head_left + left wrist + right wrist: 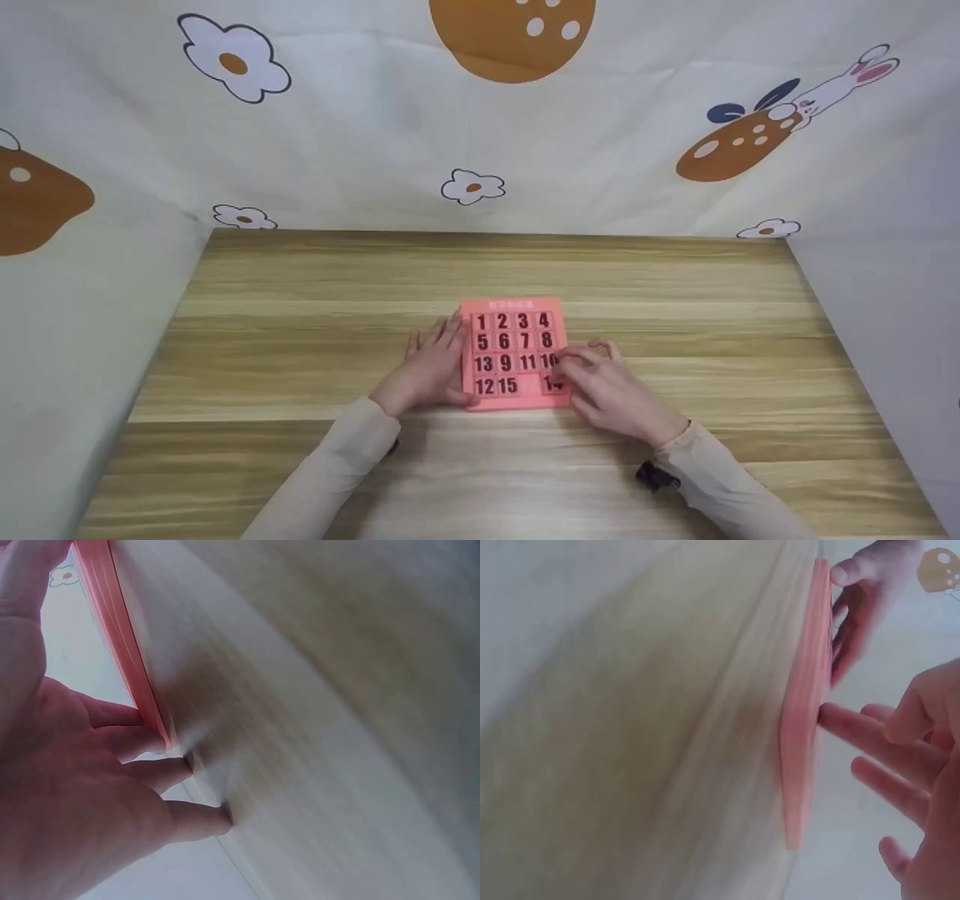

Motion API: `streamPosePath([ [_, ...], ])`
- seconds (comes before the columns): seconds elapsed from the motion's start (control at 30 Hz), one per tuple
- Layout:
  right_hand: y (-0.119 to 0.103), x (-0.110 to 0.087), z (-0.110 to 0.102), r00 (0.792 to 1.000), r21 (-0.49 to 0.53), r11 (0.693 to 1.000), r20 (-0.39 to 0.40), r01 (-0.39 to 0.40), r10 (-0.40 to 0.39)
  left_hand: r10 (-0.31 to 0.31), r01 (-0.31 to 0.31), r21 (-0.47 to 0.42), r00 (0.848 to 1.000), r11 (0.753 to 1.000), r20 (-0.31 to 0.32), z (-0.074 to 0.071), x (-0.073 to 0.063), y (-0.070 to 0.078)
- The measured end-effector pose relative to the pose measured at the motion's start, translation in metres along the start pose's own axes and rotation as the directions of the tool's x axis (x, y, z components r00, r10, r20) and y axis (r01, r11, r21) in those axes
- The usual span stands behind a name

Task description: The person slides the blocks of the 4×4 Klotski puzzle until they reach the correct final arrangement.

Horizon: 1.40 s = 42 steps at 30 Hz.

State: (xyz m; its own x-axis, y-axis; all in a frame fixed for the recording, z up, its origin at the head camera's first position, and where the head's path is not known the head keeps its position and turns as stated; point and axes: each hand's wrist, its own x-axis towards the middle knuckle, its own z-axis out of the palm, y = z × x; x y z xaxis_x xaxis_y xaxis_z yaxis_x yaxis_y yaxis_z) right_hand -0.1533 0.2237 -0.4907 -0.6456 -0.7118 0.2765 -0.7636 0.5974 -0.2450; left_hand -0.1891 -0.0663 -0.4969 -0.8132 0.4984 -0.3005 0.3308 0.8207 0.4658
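A pink sliding number puzzle [517,406] lies flat on the wooden table. Its upper rows read 1 to 4, then 5 to 8. The third row shows 13, 9, 11 and a partly covered 10; below are 12, 15, a gap and a partly hidden 14 tile [553,385]. Along the left edge rests my left hand [429,373], fingers spread and fairly straight, thumb at the lower left corner. My right hand [619,394] reaches over the right edge, a fingertip on the tiles near 10 and 14. In the right wrist view, that extended finger [870,736] meets the puzzle's face.
The wood-grain table [315,300] extends around the puzzle on all sides. A pale cloth backdrop [360,135] with flowers and carrot prints rises behind it, with pale walls at both sides. A dark wrist device [656,476] shows at the right sleeve.
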Motion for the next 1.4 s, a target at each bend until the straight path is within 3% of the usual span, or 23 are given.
streamPosePath([
  [0.27,-0.0008,0.0006,0.0074,0.992,0.078,0.996,0.122,-0.053,0.043,-0.009,0.009,-0.015,1.0,1.0,0.01,-0.0002,0.0015,0.0002],
  [0.43,-0.0012,0.0001,0.0065,0.998,0.115,0.992,0.042,0.049,-0.054,-0.019,0.02,-0.012,1.0,1.0,0.018,-0.0003,0.0017,-0.0007],
  [0.5,-0.0013,0.0001,0.006,0.998,0.113,0.992,0.015,0.056,-0.058,-0.021,0.021,-0.01,1.0,1.0,0.017,-0.0002,0.002,-0.0009],
  [0.7,0.0001,-0.0023,0.0071,0.987,0.033,0.989,-0.063,-0.143,0.145,-0.006,0.006,-0.018,1.0,1.0,0.011,0.0001,0.0021,-0.0006],
  [0.77,0.0003,-0.0028,0.0074,0.983,0.019,0.985,-0.066,-0.172,0.172,-0.001,0.001,-0.01,1.0,1.0,0.009,0.0003,0.0014,-0.0009],
  [1.07,-0.0029,0.0039,0.0089,0.993,0.152,0.982,0.068,-0.109,0.1,-0.001,0.001,-0.003,1.0,1.0,0.009,-0.0002,-0.0005,-0.0009],
  [1.4,0.001,0.0004,0.0081,0.995,0.186,0.979,0.065,-0.08,0.069,-0.008,0.008,-0.012,1.0,1.0,0.009,-0.0005,-0.0005,0.0004],
])
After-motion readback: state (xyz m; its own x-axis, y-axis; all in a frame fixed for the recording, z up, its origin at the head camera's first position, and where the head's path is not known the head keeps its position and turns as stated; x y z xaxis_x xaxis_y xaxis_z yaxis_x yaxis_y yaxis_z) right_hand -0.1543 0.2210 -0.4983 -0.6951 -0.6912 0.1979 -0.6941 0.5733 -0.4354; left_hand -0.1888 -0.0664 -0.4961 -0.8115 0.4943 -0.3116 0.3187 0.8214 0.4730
